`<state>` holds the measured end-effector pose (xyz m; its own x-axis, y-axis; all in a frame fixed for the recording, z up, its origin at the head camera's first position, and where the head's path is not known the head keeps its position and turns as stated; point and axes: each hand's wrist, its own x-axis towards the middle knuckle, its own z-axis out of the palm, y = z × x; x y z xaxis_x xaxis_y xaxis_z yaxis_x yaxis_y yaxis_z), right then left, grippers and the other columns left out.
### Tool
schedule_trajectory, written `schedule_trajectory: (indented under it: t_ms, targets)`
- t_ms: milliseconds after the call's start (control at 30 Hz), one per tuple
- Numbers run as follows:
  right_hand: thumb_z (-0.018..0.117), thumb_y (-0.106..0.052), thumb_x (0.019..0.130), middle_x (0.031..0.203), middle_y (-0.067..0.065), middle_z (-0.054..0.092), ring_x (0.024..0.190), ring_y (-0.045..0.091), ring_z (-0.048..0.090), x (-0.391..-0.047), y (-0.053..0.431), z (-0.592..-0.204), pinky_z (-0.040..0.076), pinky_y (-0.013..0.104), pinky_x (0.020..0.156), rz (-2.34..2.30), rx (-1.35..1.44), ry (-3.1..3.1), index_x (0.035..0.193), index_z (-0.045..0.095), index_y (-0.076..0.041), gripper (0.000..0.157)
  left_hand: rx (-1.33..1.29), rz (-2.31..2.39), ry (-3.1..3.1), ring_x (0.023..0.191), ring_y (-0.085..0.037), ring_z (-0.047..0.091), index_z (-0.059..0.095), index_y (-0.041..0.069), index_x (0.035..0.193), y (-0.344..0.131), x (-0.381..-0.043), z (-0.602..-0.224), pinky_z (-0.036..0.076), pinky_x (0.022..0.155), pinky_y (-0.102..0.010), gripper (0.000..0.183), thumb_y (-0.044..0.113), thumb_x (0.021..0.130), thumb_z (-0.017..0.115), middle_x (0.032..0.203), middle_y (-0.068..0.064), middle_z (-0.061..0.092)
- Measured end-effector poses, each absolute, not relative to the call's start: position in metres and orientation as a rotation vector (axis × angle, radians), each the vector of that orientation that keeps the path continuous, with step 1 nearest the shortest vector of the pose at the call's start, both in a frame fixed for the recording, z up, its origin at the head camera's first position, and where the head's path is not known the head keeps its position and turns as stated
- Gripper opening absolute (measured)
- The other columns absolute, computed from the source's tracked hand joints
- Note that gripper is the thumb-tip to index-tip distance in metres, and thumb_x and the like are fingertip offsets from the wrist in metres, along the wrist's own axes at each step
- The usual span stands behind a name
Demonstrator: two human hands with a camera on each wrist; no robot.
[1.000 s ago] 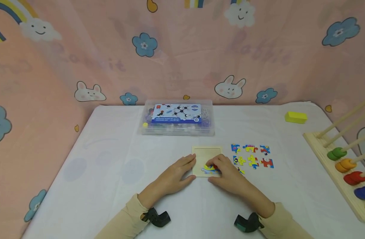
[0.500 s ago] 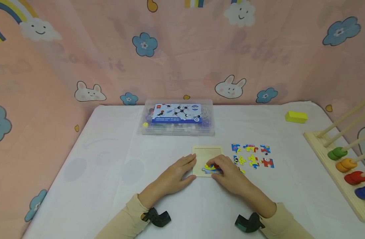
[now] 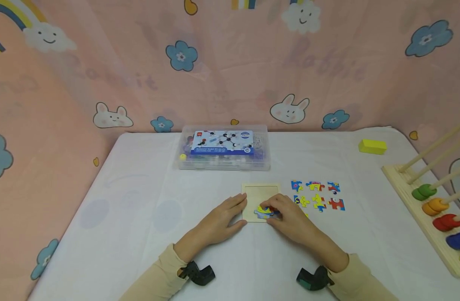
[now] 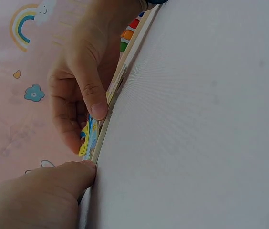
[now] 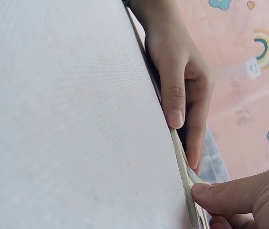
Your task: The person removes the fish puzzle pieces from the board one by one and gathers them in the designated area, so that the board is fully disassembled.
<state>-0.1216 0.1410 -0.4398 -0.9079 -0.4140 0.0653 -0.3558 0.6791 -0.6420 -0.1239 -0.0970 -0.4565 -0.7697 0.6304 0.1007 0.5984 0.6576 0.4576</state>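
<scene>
A small wooden puzzle tray [image 3: 260, 190] lies flat on the white-covered table. My left hand [image 3: 224, 215] rests along its left side, fingers fairly straight, with the thumb near the lower left corner. Over the tray's lower right part, my right hand [image 3: 291, 217] pinches a colourful jigsaw piece [image 3: 263, 213] between thumb and fingers. The piece's blue and yellow edge shows tilted in the left wrist view, where the right hand [image 4: 84, 76] partly covers it. Whether other pieces lie beneath the right hand cannot be told.
Several loose jigsaw pieces [image 3: 319, 203] lie in rows right of the tray. Behind stands a clear molecular model kit box [image 3: 224, 163]. A yellow block [image 3: 372, 146] sits at the back right. A wooden rack [image 3: 406, 190] with pegs and coloured discs stands at the right edge.
My right thumb has shifted slightly right and up, in toward the piece. The piece under my fingers has tilted a little. My left hand stays in place.
</scene>
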Motion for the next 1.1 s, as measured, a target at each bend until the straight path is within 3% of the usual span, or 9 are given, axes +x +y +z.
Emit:
schedule_trajectory:
  t_ms: [567,1100]
  targets:
    - [0.072,-0.009,0.083,0.111,-0.004,0.060,0.104,0.015,0.058,-0.127,0.163,-0.428,0.052,0.037,0.092,-1.203,-0.641,2.678,0.114,0.064,-0.015,0.033,1.075,0.691,2.824,0.143,-0.019,0.027,0.038,0.003,0.144,-0.098,-0.125,-0.460,0.026,0.117,-0.034,0.059,0.034,0.097,0.053,0.155,-0.006,0.030]
    - [0.071,-0.011,0.084,0.112,-0.004,0.060,0.101,0.003,0.055,-0.112,0.228,-0.423,0.048,0.012,0.087,-1.101,-0.583,2.746,0.114,0.064,-0.020,0.031,1.080,0.719,2.814,0.143,-0.019,0.028,0.038,0.002,0.144,-0.098,-0.125,-0.459,0.026,0.117,-0.034,0.059,0.032,0.096,0.055,0.154,-0.007,0.031]
